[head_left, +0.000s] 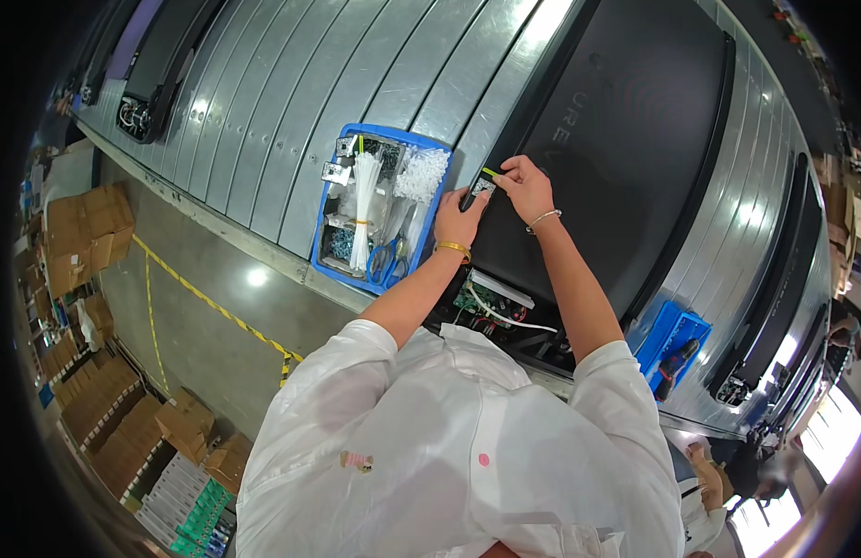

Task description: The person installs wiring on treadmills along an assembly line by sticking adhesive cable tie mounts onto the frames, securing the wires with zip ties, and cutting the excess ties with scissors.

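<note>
A large black panel (pixel 616 139) lies on the slatted metal conveyor (pixel 291 121). Both my hands meet at its left edge, around a small label piece (pixel 484 185) with a black-and-white pattern and a yellow-green tip. My left hand (pixel 458 220) has its fingers closed on the piece from the left. From the right, my right hand (pixel 527 189) pinches at the yellow-green end. Just left of my left hand sits a blue tray (pixel 317 244) with white zip ties (pixel 363 200), white small parts and blue-handled scissors (pixel 387 264). Below my hands, a circuit board (pixel 467 299) with a white cable shows at the panel's near end.
A blue bin (pixel 666 327) with a red-and-black tool (pixel 674 363) stands right of the panel. More black units (pixel 774 298) lie farther right and at the upper left. Cardboard boxes (pixel 88 232) stand left, beyond yellow-black floor tape. Another person's arm (pixel 707 476) shows lower right.
</note>
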### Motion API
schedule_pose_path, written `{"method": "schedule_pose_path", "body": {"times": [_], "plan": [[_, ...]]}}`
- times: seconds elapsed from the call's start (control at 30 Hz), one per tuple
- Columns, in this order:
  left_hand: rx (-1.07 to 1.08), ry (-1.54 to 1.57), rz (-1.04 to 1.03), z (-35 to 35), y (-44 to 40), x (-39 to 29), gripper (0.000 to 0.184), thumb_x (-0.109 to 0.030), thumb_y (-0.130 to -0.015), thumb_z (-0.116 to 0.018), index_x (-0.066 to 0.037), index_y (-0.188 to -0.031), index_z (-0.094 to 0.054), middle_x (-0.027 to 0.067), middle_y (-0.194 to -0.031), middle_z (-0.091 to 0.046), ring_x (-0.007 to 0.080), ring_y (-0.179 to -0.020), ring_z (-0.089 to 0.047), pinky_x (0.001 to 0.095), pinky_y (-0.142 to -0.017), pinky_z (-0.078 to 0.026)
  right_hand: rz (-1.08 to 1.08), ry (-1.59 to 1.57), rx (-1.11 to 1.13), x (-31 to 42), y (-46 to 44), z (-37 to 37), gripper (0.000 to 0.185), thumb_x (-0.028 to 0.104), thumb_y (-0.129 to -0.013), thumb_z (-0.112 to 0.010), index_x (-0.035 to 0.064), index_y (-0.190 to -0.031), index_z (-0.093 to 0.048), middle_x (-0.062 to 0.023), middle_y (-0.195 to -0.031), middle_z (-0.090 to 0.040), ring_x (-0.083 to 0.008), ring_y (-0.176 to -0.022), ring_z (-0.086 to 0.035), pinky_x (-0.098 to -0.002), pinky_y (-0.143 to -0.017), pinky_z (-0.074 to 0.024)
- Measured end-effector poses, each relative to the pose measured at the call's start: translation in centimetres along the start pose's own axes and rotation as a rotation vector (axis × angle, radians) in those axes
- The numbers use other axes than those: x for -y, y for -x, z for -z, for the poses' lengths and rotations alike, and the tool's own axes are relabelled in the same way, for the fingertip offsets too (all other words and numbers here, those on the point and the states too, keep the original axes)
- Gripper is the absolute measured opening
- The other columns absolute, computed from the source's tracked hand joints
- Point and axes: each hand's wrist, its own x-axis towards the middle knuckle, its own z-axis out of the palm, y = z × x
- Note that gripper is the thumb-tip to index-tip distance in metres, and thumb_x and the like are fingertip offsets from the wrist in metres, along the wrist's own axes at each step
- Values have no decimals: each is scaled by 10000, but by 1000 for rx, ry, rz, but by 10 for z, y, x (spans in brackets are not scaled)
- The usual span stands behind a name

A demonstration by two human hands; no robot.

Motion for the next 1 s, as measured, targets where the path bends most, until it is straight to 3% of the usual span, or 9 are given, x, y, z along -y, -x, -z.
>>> {"method": "schedule_pose_path", "body": {"times": [0.13,0.17,0.27,0.43,0.53,0.67,0.8,0.93,1.0], "plan": [[-50,-22,-18,-2,1,-1,519,-440,-768,-651,-6,-1051,-626,134,-1079,-591,289,-1003,-566,329,-870,-423,-218,-524,1,-14,1,7,187,91,-803,-640,18,-973,-613,-35,-761,-645,-77,-629,-572,-224,-607,-477],[-46,-22,-21,-3,2,-1,519,-440,-768,-651,-6,-1051,-626,134,-1079,-591,289,-1003,-566,329,-870,-423,-219,-525,-4,-14,3,7,187,91,-803,-640,18,-973,-613,-35,-761,-645,-77,-629,-572,-224,-607,-477],[-48,-54,0,-4,2,0,539,-498,-760,-622,-58,-1071,-620,93,-1101,-582,290,-1019,-557,359,-867,-431,-159,-278,-27,-13,12,1,199,76,-810,-624,19,-1001,-626,-41,-793,-654,-82,-631,-573,-225,-628,-485],[-57,-63,1,-4,2,0,530,-495,-759,-624,-65,-1068,-623,87,-1097,-586,290,-1017,-558,359,-866,-431,-117,-166,-80,-2,14,-1,216,144,-789,-667,11,-953,-622,-47,-774,-648,-95,-618,-577,-224,-613,-477],[-64,-79,2,-5,3,1,525,-495,-761,-622,-68,-1066,-625,86,-1099,-586,290,-1015,-559,360,-862,-432,-35,135,-131,16,16,2,299,288,-731,-717,34,-842,-604,-89,-730,-632,-211,-662,-616,-317,-619,-484],[-62,-69,-10,-4,3,1,526,-499,-759,-621,-73,-1067,-626,85,-1098,-586,290,-1014,-560,363,-857,-434,-104,494,-65,32,7,7,429,383,-676,-760,35,-815,-553,-86,-724,-625,-184,-679,-623,-294,-598,-479],[-56,-59,-4,-3,5,1,516,-499,-777,-600,-76,-1071,-624,86,-1100,-585,294,-1015,-557,368,-859,-431,-350,283,11,23,-17,8,541,516,-654,-724,67,-885,-530,-123,-781,-643,-304,-751,-631,-374,-661,-488],[-58,-81,-29,-4,6,2,498,-483,-806,-568,-80,-1095,-614,86,-1107,-580,297,-1022,-552,370,-862,-428,-168,651,53,49,-2,10,609,575,-667,-685,62,-944,-509,-137,-830,-657,-307,-812,-644,-377,-690,-504],[-62,-81,-30,-5,8,1,491,-475,-818,-554,-78,-1099,-611,93,-1111,-577,303,-1025,-549,373,-866,-426,-166,655,57,53,0,8,619,588,-671,-673,55,-942,-514,-151,-819,-654,-317,-809,-644,-386,-679,-504]]}}
